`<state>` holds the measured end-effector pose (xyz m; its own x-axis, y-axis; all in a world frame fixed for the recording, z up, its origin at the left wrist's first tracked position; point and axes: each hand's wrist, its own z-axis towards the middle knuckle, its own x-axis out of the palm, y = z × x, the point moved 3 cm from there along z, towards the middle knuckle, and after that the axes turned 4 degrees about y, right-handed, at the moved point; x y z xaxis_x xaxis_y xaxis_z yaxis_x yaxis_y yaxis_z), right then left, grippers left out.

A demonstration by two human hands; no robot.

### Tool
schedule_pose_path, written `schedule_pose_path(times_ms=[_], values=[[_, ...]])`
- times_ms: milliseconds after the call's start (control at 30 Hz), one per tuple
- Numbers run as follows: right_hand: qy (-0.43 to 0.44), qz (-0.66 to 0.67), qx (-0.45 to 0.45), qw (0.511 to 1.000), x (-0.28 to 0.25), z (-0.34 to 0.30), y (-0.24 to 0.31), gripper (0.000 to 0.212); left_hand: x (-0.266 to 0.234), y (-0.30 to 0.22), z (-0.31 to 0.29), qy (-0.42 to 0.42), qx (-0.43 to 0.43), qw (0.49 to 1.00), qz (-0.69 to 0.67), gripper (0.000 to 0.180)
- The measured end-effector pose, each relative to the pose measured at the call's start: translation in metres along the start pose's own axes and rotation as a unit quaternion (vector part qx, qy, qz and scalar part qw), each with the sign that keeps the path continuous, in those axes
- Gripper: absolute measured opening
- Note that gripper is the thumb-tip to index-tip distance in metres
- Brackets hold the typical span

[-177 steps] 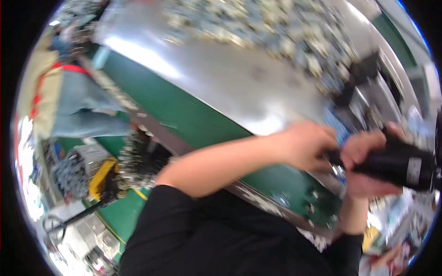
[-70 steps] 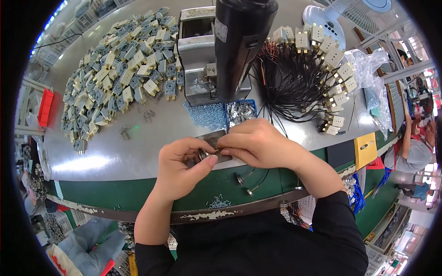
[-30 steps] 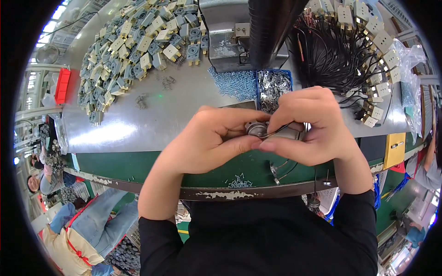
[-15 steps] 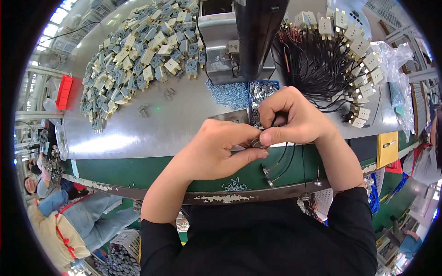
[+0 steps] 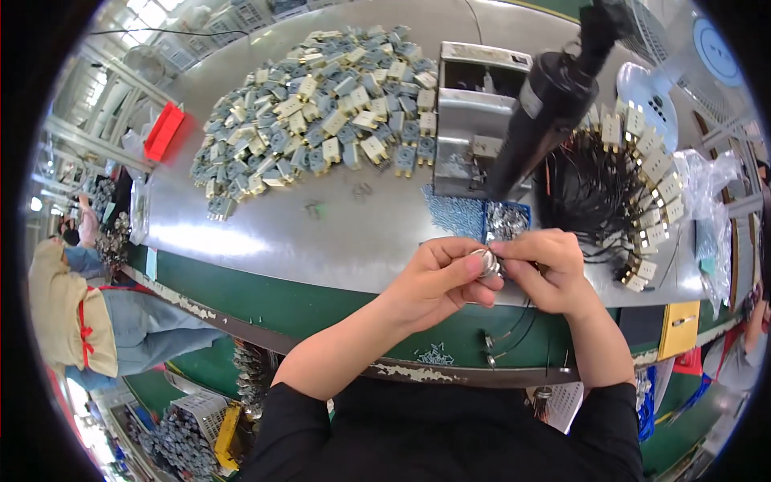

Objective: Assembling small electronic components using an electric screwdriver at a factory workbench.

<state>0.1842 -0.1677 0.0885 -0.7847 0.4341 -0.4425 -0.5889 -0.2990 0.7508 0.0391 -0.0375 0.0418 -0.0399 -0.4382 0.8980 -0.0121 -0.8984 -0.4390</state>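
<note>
A small round silvery metal part (image 5: 485,263) is gripped between the thumb and fingers of my left hand (image 5: 446,279). My right hand (image 5: 550,267) meets it from the other side, thumb and forefinger pinched at the part's edge. What lies in that pinch is too small and covered to name. Just beyond both hands sits a blue tray of small metal pieces (image 5: 506,218), beside a spread of small bluish screws (image 5: 454,213). Below my right hand, thin dark wires with small round metal ends (image 5: 490,341) hang over the green table edge.
Grey and cream plug-like housings (image 5: 321,104) heap at the far left. Behind the tray stand a metal machine (image 5: 466,120) and a black cylinder on an arm (image 5: 542,112). Black cables with cream housings (image 5: 598,193) lie right. Loose screws (image 5: 434,354) rest near the front edge.
The head view has shifted, so the bench sits lower and further right. My left hand has turned, bringing the round metal part into clear sight; my right fingers have moved to its edge.
</note>
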Motion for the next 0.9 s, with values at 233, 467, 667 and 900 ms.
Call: schedule_pose_path(times_ms=[233,467,667,900], values=[[0.044,0.099,0.145,0.984,0.001,-0.006,0.002,0.031,0.021,-0.017,0.004,-0.152,0.018,0.922,0.357,0.022],[-0.018,0.151,0.126,0.980,0.010,-0.013,-0.010,0.032,0.028,-0.025,0.007,-0.136,0.117,0.797,0.577,0.017],[-0.056,0.106,0.126,0.985,0.007,-0.021,-0.017,0.037,0.012,-0.006,0.008,-0.126,0.065,0.935,0.325,0.019],[0.159,-0.151,0.202,0.954,-0.022,-0.004,0.000,0.033,-0.011,-0.108,-0.003,-0.305,0.180,0.435,0.827,0.039]])
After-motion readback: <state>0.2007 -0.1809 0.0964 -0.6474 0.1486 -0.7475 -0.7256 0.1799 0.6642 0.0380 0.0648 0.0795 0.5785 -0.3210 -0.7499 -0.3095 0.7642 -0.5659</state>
